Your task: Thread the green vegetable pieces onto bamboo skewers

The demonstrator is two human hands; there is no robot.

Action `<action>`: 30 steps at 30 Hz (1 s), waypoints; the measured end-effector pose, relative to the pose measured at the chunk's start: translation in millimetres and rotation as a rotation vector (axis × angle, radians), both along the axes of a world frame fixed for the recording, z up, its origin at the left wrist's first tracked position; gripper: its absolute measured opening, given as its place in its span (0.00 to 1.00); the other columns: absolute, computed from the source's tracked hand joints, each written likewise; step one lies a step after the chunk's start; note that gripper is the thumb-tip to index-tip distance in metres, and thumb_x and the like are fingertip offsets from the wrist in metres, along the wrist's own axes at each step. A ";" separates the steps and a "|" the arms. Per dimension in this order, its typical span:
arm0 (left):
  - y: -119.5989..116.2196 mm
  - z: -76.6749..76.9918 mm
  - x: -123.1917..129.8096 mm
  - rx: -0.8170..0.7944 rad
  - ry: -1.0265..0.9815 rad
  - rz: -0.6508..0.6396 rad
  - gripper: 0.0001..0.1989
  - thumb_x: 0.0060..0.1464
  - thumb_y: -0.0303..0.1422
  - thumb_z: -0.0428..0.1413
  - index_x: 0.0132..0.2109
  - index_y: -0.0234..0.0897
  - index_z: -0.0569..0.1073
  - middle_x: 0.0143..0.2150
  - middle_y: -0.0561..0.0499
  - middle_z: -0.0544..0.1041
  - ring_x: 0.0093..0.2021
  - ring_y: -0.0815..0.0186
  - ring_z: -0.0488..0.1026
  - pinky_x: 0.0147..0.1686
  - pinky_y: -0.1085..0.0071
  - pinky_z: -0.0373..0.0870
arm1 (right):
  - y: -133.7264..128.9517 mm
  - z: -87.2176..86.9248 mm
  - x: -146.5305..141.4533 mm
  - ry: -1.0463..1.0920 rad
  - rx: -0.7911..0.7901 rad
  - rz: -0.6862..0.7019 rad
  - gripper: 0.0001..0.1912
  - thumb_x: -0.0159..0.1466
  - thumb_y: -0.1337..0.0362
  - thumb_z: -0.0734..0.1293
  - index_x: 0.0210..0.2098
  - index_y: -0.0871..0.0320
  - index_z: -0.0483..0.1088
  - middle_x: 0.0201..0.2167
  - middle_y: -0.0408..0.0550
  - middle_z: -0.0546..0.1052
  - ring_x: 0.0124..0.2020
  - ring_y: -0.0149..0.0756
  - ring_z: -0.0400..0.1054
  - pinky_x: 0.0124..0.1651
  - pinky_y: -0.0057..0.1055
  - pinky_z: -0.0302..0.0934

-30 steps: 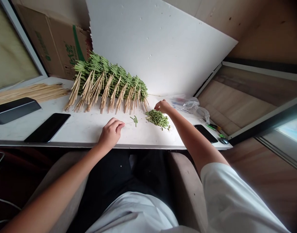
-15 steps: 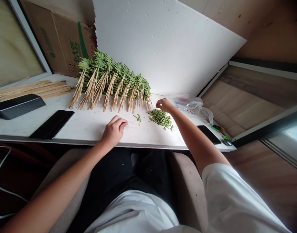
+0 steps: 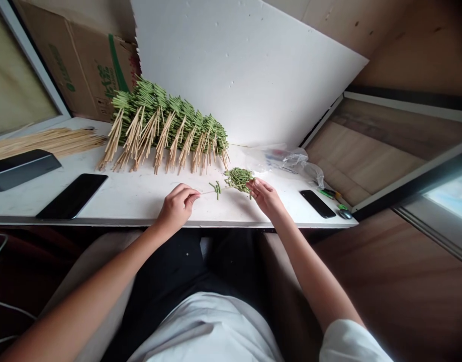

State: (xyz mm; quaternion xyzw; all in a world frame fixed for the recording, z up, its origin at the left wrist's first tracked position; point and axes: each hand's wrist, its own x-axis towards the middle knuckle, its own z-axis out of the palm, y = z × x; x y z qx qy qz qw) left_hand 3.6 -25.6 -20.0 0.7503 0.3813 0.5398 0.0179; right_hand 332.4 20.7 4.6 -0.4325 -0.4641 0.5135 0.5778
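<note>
My left hand (image 3: 178,202) is closed in a pinch on the end of a thin wooden skewer (image 3: 207,192) held just above the table. A few short green stem pieces (image 3: 217,189) sit across the skewer, and its tip points right. Beside the loose pile of cut green stem pieces (image 3: 238,177), my right hand (image 3: 264,196) has thumb and fingers pressed together at the pile's right edge. What those fingertips hold is too small to make out. Behind both hands lies a big stack of filled skewers (image 3: 170,120), green ends back and bare sticks forward.
Bare skewers (image 3: 50,141) lie at the left, behind a dark stand (image 3: 23,168) and a black tablet (image 3: 74,196). A phone (image 3: 317,203), a computer mouse (image 3: 344,212) and clear plastic bags (image 3: 291,158) are at the right. A white board (image 3: 246,65) leans at the back.
My right hand has come down and nearer from behind the pile to its right front edge. My left hand keeps its pinch on the skewer. The view has shifted slightly.
</note>
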 end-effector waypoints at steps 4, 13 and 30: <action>-8.4 3.9 8.4 0.021 0.004 -0.044 0.07 0.71 0.30 0.57 0.44 0.36 0.80 0.38 0.48 0.78 0.30 0.68 0.71 0.34 0.71 0.72 | -25.2 -4.5 -4.2 0.122 -0.040 0.071 0.20 0.56 0.47 0.83 0.42 0.47 0.81 0.52 0.46 0.85 0.62 0.45 0.77 0.51 0.34 0.77; -15.7 5.9 14.5 0.023 0.029 -0.056 0.08 0.71 0.31 0.59 0.43 0.36 0.81 0.37 0.48 0.79 0.30 0.70 0.70 0.33 0.72 0.71 | -41.1 -11.0 -19.9 0.282 -0.108 0.156 0.21 0.52 0.49 0.85 0.39 0.49 0.82 0.49 0.45 0.86 0.60 0.46 0.78 0.44 0.29 0.76; -17.3 6.0 14.1 0.040 0.029 -0.028 0.08 0.71 0.30 0.58 0.42 0.35 0.81 0.38 0.49 0.79 0.29 0.70 0.69 0.34 0.71 0.69 | -51.0 4.5 -29.8 0.189 0.026 0.053 0.16 0.51 0.54 0.86 0.36 0.52 0.85 0.41 0.48 0.87 0.53 0.48 0.81 0.40 0.31 0.73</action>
